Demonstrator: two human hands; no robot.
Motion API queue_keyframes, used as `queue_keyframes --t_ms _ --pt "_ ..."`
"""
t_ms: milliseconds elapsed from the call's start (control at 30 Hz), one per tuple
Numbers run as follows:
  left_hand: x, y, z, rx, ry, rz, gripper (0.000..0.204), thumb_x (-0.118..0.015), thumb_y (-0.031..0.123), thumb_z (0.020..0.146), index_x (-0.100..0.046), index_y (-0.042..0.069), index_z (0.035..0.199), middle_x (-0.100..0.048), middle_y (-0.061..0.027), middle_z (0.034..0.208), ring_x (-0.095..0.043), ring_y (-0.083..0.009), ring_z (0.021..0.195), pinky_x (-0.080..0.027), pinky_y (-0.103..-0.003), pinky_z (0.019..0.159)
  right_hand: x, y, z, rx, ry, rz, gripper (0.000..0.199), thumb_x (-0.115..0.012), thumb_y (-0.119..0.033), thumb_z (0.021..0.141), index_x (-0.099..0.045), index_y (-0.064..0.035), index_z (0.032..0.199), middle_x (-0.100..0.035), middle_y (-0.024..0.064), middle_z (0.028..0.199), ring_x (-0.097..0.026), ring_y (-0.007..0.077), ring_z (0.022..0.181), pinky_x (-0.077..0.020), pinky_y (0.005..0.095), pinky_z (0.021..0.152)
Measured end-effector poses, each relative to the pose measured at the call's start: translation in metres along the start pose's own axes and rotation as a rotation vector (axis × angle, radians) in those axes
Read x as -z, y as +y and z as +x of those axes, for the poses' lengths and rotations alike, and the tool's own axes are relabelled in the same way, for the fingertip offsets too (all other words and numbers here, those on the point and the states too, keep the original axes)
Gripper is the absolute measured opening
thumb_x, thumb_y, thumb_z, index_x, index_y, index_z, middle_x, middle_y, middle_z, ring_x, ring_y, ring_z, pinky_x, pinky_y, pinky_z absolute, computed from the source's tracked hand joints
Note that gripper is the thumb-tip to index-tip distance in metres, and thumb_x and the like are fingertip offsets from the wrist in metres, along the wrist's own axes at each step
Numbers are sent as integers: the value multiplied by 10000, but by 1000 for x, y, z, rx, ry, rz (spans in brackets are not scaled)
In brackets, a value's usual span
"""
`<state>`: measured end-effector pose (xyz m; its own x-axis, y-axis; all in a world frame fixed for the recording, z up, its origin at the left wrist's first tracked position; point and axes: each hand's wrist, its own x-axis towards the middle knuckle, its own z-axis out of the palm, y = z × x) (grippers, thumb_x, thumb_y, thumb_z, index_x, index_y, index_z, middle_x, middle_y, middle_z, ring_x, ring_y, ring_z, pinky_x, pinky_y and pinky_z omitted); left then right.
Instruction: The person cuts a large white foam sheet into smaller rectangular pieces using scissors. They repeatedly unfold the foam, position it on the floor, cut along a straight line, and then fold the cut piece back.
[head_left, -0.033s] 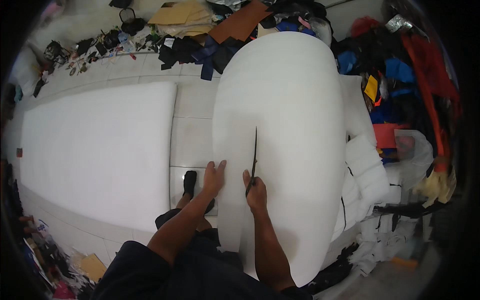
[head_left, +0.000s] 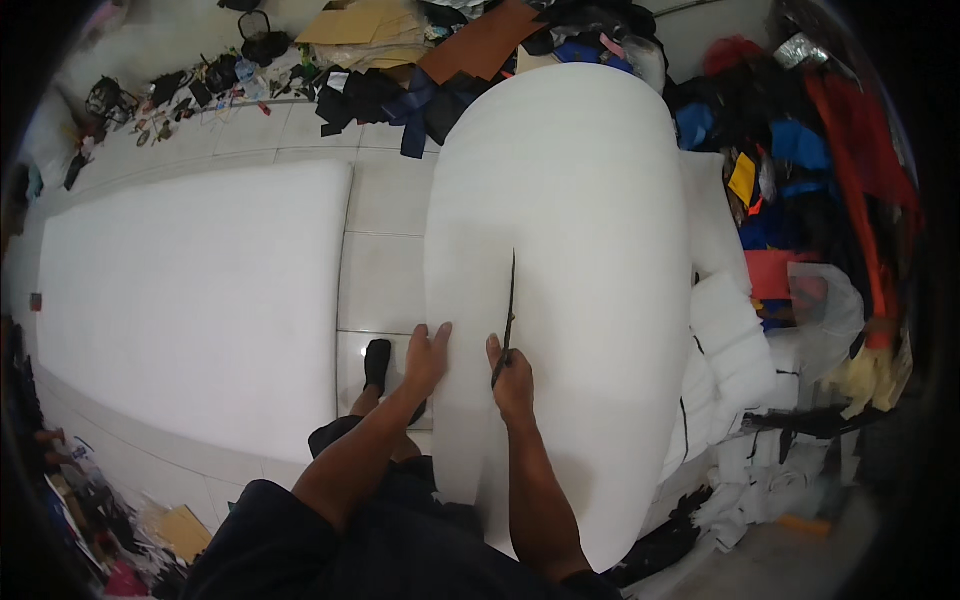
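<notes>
A white rectangular slab [head_left: 190, 310] lies at left on the tiled floor [head_left: 385, 200]. Right of it, the left hand [head_left: 427, 365] is at the near-left edge of the large white roll [head_left: 590, 250], thumb and fingers apart; firm contact cannot be confirmed. The right hand [head_left: 515, 388], separate from the left, is closed around the handles of black scissors [head_left: 511, 319], blades directed away from the person over the roll. Folded white sheets [head_left: 728, 325] adjoin the roll at right.

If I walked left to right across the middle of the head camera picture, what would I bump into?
Flat white slab → foot in black → left hand → right hand holding black scissors → folded white material → clear plastic.
</notes>
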<state>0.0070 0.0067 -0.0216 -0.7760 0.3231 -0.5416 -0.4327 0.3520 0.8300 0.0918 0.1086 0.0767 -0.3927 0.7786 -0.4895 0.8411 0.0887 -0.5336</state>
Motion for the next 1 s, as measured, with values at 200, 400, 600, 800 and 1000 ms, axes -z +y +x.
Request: queue_keyframes --t_ms 200,400,600,800,1000 --pt "17 29 19 64 -58 -137 495 -565 397 926 -519 -88 1008 -595 -178 841 -570 -238 750 -461 -393 676 -9 -39 50 -36 -31 -45 597 -507 -584 906 -568 7 847 -624 177 824 -602 325 806 -457 408 768" --pt "24 19 29 103 -64 41 466 -552 375 931 -505 -81 1012 -575 -201 833 -567 -273 762 -452 -387 716 -14 11 14 -107 -135 72 479 -548 -497 926 -527 -21 873 -571 126 779 -566 256 770 -453 372 731" --pt "29 34 12 123 -140 20 418 -551 340 939 -486 -67 1006 -564 -219 827 -556 -297 771 -437 -413 734 -10 -40 47 -17 -26 41 508 -515 -534 936 -450 -65 750 -417 18 658 -410 135 610 -387 286 582" --pt "29 11 9 67 -134 107 368 -557 303 944 -479 -54 985 -556 -196 820 -545 -257 768 -436 -398 721 -9 -86 98 -72 9 -51 613 -494 -644 891 -428 -67 696 -423 42 689 -415 164 682 -403 316 657" --pt "36 24 6 113 -132 16 324 -552 272 947 -479 -42 982 -559 -183 834 -539 -222 780 -436 -380 708 -5 -124 159 -83 -9 -38 836 -480 -753 818 -564 71 933 -562 168 884 -536 254 893 -433 342 847"
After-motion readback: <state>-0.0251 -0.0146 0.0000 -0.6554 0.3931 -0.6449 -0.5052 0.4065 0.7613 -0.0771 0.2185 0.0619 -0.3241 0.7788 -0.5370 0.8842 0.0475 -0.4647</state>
